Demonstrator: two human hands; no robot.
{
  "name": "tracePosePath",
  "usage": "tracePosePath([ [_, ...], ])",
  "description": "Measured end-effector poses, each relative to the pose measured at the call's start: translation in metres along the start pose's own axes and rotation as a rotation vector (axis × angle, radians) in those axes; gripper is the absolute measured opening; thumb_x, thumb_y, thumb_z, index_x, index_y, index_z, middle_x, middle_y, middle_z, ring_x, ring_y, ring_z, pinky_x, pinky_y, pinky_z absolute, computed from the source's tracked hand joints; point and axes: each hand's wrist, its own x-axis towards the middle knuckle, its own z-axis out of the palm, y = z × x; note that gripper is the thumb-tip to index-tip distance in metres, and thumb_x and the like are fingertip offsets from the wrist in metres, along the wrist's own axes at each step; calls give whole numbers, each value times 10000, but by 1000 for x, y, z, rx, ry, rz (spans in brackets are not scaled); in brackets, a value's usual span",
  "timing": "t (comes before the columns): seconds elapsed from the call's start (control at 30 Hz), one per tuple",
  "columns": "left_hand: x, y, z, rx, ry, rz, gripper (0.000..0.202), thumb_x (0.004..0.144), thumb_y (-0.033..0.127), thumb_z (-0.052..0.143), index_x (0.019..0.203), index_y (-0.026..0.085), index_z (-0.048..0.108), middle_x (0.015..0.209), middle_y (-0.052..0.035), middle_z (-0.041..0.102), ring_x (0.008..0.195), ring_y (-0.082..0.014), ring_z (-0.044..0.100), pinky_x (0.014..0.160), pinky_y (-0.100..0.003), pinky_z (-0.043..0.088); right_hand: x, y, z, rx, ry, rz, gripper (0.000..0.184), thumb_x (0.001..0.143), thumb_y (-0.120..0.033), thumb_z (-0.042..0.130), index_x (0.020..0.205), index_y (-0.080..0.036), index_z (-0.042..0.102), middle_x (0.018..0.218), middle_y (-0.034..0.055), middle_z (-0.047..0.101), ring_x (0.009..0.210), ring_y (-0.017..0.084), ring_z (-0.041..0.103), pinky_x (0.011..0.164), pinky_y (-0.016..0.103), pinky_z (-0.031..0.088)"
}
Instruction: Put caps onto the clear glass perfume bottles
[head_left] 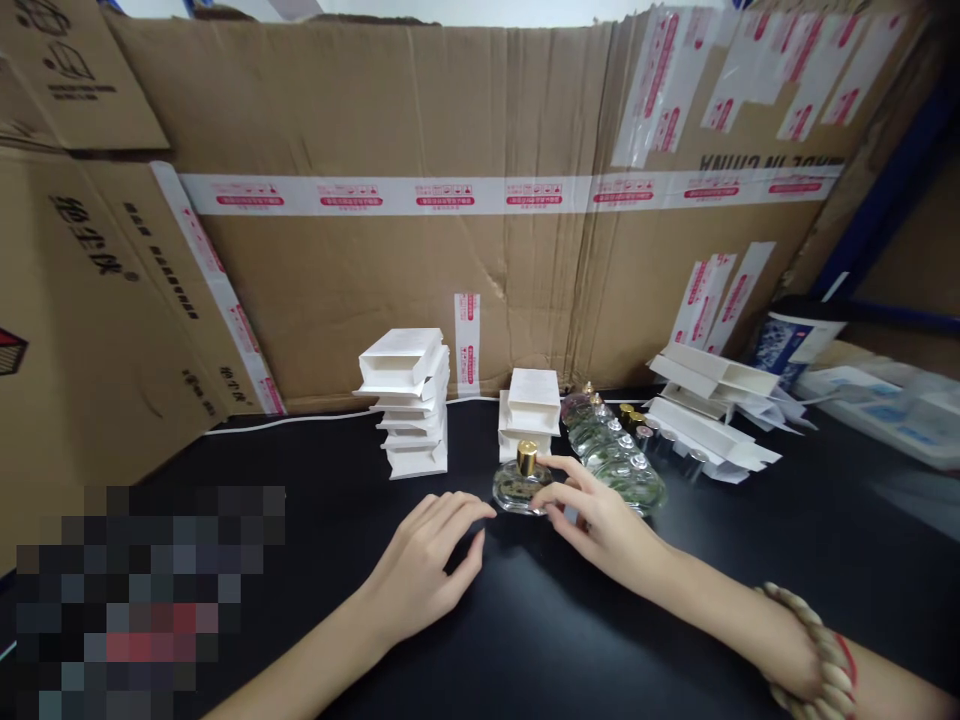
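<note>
A small clear glass bottle (520, 487) with a gold cap stands upright on the black table (315, 470). My right hand (596, 520) grips its right side with thumb and fingers. My left hand (431, 565) lies just left of the bottle with fingers spread and slightly curled, fingertips close to the glass, holding nothing. A beaded bracelet (814, 650) is on my right wrist.
Two stacks of white folded cartons (409, 415) (531, 412) stand behind the bottle. Several more glass bottles (619, 455) lie in a row to the right, beside loose white cartons (712, 405). Cardboard walls (420, 200) enclose the back and left. A blue-patterned cup (791, 340) stands far right.
</note>
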Motion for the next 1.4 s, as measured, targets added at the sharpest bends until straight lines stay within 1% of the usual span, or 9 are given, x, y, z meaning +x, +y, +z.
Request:
tracePosePath([
  [0.17,0,0,0,9,11,16,209,866,76,449,1043,183,485,965,8,573,868,-108,533,771,-250,376,-4,1,4,-47,-151,37,403,901,-264,443,1298,-202,473,1453,99,217,981,139,578,813,289,526],
  [0.37,-1,-2,0,101,-51,-9,314,885,123,445,1184,215,464,1144,26,564,1003,-102,548,872,-259,374,-4,-1,4,-99,-212,34,486,910,-293,409,1372,-144,429,1485,144,125,1145,179,509,942,335,463],
  [0.57,-3,-5,2,226,-140,-6,373,902,179,415,1271,195,458,1315,-45,485,1094,-160,536,893,-308,414,-2,-2,3,-97,-219,21,605,879,-274,458,1437,-94,307,1492,142,83,1222,191,443,960,332,455],
  [0.7,-3,-6,3,232,-146,3,373,909,183,406,1276,179,470,1340,-79,457,1087,-168,538,881,-318,424,-1,-3,0,-49,-130,-69,459,903,-212,432,1361,-183,414,1439,93,257,1127,123,503,877,263,499],
  [0.83,-3,-6,3,183,-124,-6,311,907,162,395,1188,187,525,1271,-57,503,1065,-150,537,866,-291,411,3,-9,-7,-160,154,-305,241,877,-111,445,1051,-189,592,1112,39,541,855,84,561,622,201,456],
  [0.93,-2,-7,3,137,-121,-22,295,904,146,400,1162,197,534,1240,-51,509,1056,-141,524,871,-280,390,5,-12,-16,-255,369,-399,157,815,-80,518,909,-167,609,897,16,585,727,99,510,599,234,394],
  [1.03,-3,-7,4,96,-120,-33,262,894,136,425,1119,199,543,1216,-38,505,1019,-131,515,861,-269,380,7,-9,-23,-349,492,-334,149,780,-85,567,882,-175,627,851,3,589,715,115,485,639,271,361],
  [1.23,-8,-9,7,27,-126,-64,246,901,134,428,1111,222,522,1216,-13,477,1041,-121,472,892,-269,345,11,10,-24,-369,492,-122,140,812,-111,534,879,-176,638,869,14,563,776,131,495,711,303,363],
  [1.4,-5,-6,5,25,-130,-57,221,901,140,420,1069,198,552,1183,-37,501,983,-127,498,860,-270,359,11,14,-22,-222,427,-169,160,817,-69,512,906,-141,624,868,47,542,799,126,497,712,274,415],
])
